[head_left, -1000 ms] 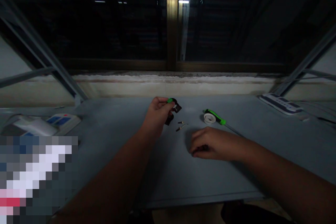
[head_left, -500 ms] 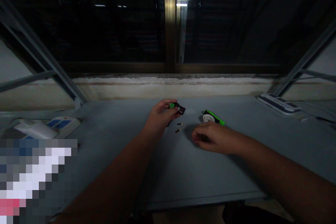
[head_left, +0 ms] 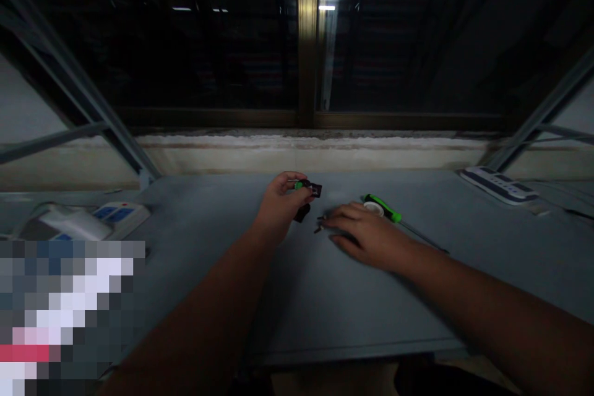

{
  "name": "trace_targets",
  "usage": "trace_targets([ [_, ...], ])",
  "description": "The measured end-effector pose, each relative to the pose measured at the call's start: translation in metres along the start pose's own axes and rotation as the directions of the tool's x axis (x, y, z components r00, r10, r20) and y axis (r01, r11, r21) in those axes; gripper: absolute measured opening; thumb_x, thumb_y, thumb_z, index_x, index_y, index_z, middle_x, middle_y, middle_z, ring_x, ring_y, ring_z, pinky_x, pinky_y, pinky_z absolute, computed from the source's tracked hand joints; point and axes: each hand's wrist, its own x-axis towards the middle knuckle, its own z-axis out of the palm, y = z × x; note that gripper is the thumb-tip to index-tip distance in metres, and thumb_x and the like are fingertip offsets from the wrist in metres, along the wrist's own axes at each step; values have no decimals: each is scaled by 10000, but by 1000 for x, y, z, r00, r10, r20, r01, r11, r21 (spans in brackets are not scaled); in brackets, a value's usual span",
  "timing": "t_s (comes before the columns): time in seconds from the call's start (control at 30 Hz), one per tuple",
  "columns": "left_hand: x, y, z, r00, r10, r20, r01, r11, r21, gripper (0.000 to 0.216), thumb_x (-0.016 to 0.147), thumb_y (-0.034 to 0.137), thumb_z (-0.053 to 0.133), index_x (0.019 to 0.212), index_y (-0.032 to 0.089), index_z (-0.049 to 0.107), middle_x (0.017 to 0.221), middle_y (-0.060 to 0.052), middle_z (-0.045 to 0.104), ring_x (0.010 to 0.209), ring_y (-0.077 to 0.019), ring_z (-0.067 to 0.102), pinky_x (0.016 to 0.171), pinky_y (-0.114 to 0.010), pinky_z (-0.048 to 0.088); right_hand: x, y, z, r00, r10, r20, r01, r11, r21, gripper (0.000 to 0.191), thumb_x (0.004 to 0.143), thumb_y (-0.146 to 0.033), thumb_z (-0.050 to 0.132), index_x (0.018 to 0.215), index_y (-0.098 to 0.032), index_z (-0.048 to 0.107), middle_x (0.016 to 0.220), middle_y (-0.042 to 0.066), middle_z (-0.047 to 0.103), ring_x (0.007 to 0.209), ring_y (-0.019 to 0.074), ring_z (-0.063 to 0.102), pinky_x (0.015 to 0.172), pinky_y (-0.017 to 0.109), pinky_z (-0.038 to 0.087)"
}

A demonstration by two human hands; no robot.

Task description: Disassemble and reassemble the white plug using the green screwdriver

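My left hand [head_left: 279, 205] is closed around a small black part with a green piece [head_left: 315, 189]; its exact kind is unclear. Another dark piece [head_left: 302, 214] shows under that hand. My right hand [head_left: 364, 234] lies low over the table, fingers stretched and apart, with the tips at a few small screw-like pieces [head_left: 318, 229]. Just beyond it is a screwdriver with a green and black handle [head_left: 382, 207], its thin shaft pointing right. A round white object [head_left: 374, 208] sits against the handle, partly hidden by my right hand.
The grey table [head_left: 352, 315] ends at a wall below a dark window. A power strip [head_left: 499, 186] stands at the back right. On the left are another power strip [head_left: 123, 218] and a white plugged-in adapter [head_left: 77, 223]. Metal frame posts rise at both sides.
My right hand has opened from a curled shape and reached left to the small pieces, uncovering the screwdriver's shaft. My left hand still holds the black and green part, turned slightly.
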Motion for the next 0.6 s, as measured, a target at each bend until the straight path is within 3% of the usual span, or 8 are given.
trace_targets([
  [0.1,-1,-1,2,1000,3,8,-3,1000,7,311,675,136,793,937,180,632,850,-6,675,721,-134,698,706,-261,543,6,-4,10,997,-73,-16,72,997,-40,360,992,-163,550,1333,-196,658,1239,123,697,1165,281,584,1020,458,504],
  [0.33,-4,4,6,999,-50,8,51,993,-106,165,755,137,726,909,143,668,885,-63,704,810,-169,724,797,-307,597,11,-3,19,992,-128,-15,128,992,6,209,999,-139,546,1056,-167,744,1008,104,746,1000,245,659,925,395,551],
  [0.43,-6,6,7,998,-64,23,66,986,-151,116,777,138,685,894,133,682,895,-70,710,814,-174,723,808,-329,616,8,-2,12,991,-129,-44,130,991,28,214,988,-141,556,1109,-176,729,1046,105,733,1003,233,677,909,376,559],
  [0.5,-7,6,7,997,-74,33,78,982,-170,120,778,139,683,898,134,684,884,-63,713,791,-168,721,815,-338,623,4,-1,5,988,-112,-106,119,991,66,271,977,-142,559,1200,-193,704,1104,108,721,1006,221,683,897,368,561],
  [0.6,-8,6,7,994,-74,80,86,983,-161,161,781,157,709,939,137,683,888,-64,723,800,-171,731,835,-351,626,-1,4,-6,952,49,-303,57,941,332,242,950,-172,618,1152,-241,733,1053,82,729,945,208,693,858,367,558],
])
